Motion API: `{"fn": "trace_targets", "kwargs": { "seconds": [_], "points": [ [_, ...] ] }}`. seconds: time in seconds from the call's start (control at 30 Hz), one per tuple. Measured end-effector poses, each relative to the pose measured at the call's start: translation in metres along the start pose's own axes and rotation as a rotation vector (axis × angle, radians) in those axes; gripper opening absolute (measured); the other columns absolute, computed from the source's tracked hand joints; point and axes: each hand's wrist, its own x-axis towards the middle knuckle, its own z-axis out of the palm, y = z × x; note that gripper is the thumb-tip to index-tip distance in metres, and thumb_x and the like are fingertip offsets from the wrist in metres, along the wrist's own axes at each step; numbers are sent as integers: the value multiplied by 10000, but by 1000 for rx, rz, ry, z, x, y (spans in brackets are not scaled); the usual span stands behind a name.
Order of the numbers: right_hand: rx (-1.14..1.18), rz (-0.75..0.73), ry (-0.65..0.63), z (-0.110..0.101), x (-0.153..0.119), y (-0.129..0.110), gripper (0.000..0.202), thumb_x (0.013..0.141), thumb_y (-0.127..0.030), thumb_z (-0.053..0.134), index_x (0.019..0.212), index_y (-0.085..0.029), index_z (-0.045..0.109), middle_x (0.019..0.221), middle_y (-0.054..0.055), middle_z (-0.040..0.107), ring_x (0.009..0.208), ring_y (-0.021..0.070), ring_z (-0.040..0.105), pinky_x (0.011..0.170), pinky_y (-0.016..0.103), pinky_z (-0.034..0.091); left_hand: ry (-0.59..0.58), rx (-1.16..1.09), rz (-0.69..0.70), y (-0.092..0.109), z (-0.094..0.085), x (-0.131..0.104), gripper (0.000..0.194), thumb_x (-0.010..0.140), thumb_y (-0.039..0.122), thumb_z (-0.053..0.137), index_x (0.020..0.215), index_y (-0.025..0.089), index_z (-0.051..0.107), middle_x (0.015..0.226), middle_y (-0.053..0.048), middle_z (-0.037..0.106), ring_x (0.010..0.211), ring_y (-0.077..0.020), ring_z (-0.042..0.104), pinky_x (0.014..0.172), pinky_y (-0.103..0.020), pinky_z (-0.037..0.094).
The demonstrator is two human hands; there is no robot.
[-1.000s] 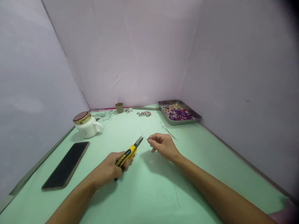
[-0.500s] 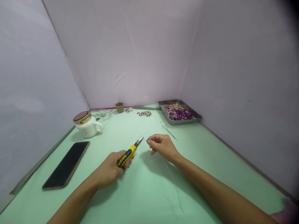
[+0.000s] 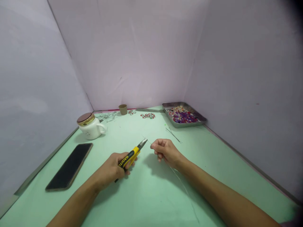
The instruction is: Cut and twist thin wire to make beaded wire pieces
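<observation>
My left hand (image 3: 115,168) is closed around the yellow and black handles of a pair of pliers (image 3: 132,154), its metal jaws pointing up and to the right. A thin wire (image 3: 184,186) runs from the jaws to my right hand (image 3: 167,150) and trails below it toward the front of the table. Thumb and forefinger of my right hand pinch this wire just right of the jaws. Whether the jaws grip the wire or only touch it is too small to tell.
A phone (image 3: 69,167) lies at the left, with a lidded white mug (image 3: 91,129) behind it. Wire scraps (image 3: 107,116), a small brown cup (image 3: 122,109) and beaded pieces (image 3: 148,116) sit along the back. A metal tray (image 3: 178,125) of beads stands back right, near loose wires (image 3: 174,135).
The view has shifted slightly. My right hand has moved a little right and down relative to the pliers, and the trailing wire has swung to the right.
</observation>
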Motion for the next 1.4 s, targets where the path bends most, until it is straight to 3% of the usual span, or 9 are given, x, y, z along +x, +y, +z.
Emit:
{"fn": "trace_targets", "kwargs": {
  "seconds": [0.23, 0.5, 0.73, 0.93, 1.13, 1.23, 1.33, 1.4],
  "points": [
    [219, 166, -95, -7, 2, -3, 172, 549, -232, 669, 590, -116, 549, 405, -60, 444, 317, 0, 296, 289, 115, 274, 157, -108, -23, -2, -15, -1, 265, 400, 47, 376, 625, 170, 446, 894, -26, 538, 726, -171, 498, 683, -320, 368],
    [190, 113, -70, -7, 3, 1, 153, 587, -231, 660, 619, -117, 563, 419, -57, 460, 320, 5, 304, 303, 127, 283, -42, 11, 97, -1, -3, -4, 264, 413, 26, 363, 619, 188, 392, 693, 8, 466, 846, -186, 456, 811, -324, 307],
    [181, 148, -81, -4, 2, 1, 139, 590, -221, 650, 623, -114, 568, 417, -53, 468, 319, 9, 307, 304, 134, 293, -28, 57, 77, -6, -4, 0, 247, 427, 24, 339, 609, 191, 335, 808, -5, 489, 753, -149, 437, 670, -279, 329],
    [228, 238, -117, -3, 1, 1, 114, 571, -190, 634, 602, -116, 552, 403, -58, 446, 316, 6, 285, 291, 122, 267, -30, 71, 54, -4, -2, -2, 230, 438, 17, 334, 591, 187, 319, 785, 9, 482, 647, -114, 440, 596, -258, 327],
    [284, 257, -189, -5, 0, -2, 142, 571, -210, 644, 581, -123, 533, 416, -59, 438, 322, 2, 260, 282, 109, 246, 20, 39, 31, -6, 0, -1, 264, 434, 1, 366, 625, 163, 451, 695, 20, 484, 607, -109, 447, 545, -240, 333],
    [277, 253, -260, -6, -4, -2, 141, 574, -212, 646, 588, -123, 537, 418, -58, 440, 318, 1, 236, 273, 111, 233, 154, -92, -19, -11, -14, 1, 337, 443, 4, 397, 721, 153, 515, 748, -2, 519, 616, -130, 502, 546, -250, 367],
    [270, 254, -304, -4, -7, -1, 124, 567, -187, 646, 598, -122, 545, 423, -55, 443, 318, 2, 230, 273, 117, 235, 514, -147, -63, -12, -37, 1, 420, 483, 40, 434, 871, 172, 528, 880, -27, 534, 690, -162, 546, 562, -263, 406],
    [308, 262, -276, -2, -7, -2, 129, 562, -187, 650, 591, -122, 542, 432, -54, 440, 325, 1, 239, 280, 113, 232, 540, -145, -23, -9, -46, -3, 404, 470, 36, 440, 838, 168, 538, 939, -46, 532, 847, -204, 531, 646, -284, 429]
  ]
}}
